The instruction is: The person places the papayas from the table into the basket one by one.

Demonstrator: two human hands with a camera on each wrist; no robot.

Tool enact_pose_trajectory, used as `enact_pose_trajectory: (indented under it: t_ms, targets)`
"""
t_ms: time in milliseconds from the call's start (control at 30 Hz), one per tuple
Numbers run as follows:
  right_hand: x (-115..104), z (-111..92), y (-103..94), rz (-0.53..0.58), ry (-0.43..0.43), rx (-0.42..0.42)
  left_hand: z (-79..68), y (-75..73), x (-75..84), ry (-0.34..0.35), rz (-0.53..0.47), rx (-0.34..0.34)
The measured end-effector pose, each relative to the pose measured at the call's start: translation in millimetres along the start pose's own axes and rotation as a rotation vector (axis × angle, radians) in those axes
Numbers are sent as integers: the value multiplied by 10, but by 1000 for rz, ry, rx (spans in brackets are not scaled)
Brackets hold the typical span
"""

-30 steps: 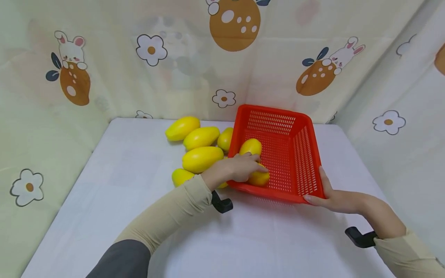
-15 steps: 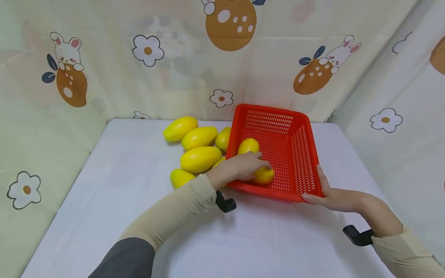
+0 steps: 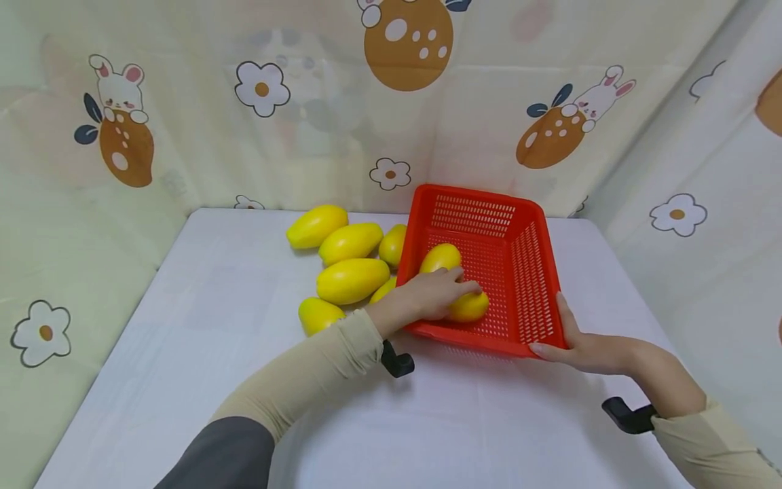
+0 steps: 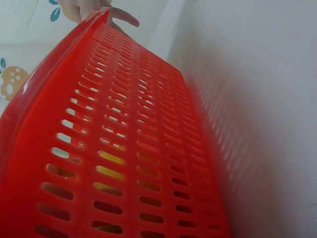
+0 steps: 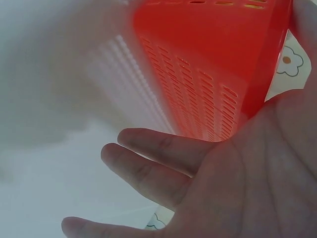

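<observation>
- Red basket point(image 3: 533, 268): stood on the white table point(image 3: 244, 394), with its slotted walls widening toward the rim; two yellow fruits are contained, both along the left side of the floor.
- Near fruit point(image 3: 472, 309): located inside the basket, by the near wall, its long axis slanting across the basket, with the rounded right end exposed.
- Far fruit point(image 3: 441, 256): located just behind it, its long axis rising to the right.
- Left hand point(image 3: 430, 295): passed over the left wall, its fingers bent over the top of the near fruit; whether a full grip is closed cannot be told, the thumb being hidden.
- Right hand point(image 3: 589, 350): set against the near right corner, thumb on the rim; in the right wrist view, three fingers are seen straight and spread.
- Loose fruits point(image 3: 353, 280): six are seen left of the basket; the two farthest are pointed up to the right, the middle one almost sideways.
- Obscured parts: two loose fruits are partly covered by the basket and left arm, the nearest by the sleeve point(image 3: 305, 370); in the left wrist view, only patches of yellow are visible through the slots.
</observation>
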State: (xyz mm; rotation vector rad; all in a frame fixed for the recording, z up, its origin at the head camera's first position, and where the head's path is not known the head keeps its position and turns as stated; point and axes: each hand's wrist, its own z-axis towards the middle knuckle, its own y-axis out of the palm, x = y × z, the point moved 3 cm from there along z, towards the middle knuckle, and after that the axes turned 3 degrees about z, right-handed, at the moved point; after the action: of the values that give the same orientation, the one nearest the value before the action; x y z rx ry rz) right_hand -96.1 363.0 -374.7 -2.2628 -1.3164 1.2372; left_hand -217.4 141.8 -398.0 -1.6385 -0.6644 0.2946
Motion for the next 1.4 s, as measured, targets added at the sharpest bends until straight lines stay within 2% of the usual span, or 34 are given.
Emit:
enact_pose_trajectory:
  t_ms: [233, 367, 467, 600, 733, 833, 967, 1067, 1167, 1233, 1300, 1400]
  targets:
    - [15, 37, -17, -8, -26, -15, 13, 29, -1, 31, 8, 18]
    - [25, 57, -17, -22, -26, -23, 4, 18, -3, 59, 44, 42]
    - [16, 59, -11, -17, -22, -22, -17, -20, 0, 65, 60, 66]
    - [18, 63, -11, -12, -2, -11, -87, -141, -9, 60, 53, 112]
    - [-8, 46, -4, -22, 4, -1, -186, -296, -98, 69, 74, 236]
    - [-16, 33, 14, -25, 9, 8, -272, -398, -262, 51, 71, 399]
    - [-12, 26, 28, -31, -5, 32, -429, -481, -615, -51, 15, 591]
    - [-26, 23, 24, -31, -46, 57, -570, -477, -936, -193, -9, 641]
    - [-50, 23, 14, -26, -94, 76, -713, -413, -1245, -354, -62, 606]
    - [-66, 25, 3, -23, -116, 85, -793, -339, -1418, -447, -105, 557]
    - [-87, 27, -11, -26, -125, 92, -851, -255, -1560, -510, -143, 505]
    - [-120, 36, -38, -33, -117, 103, -909, -127, -1716, -560, -174, 434]
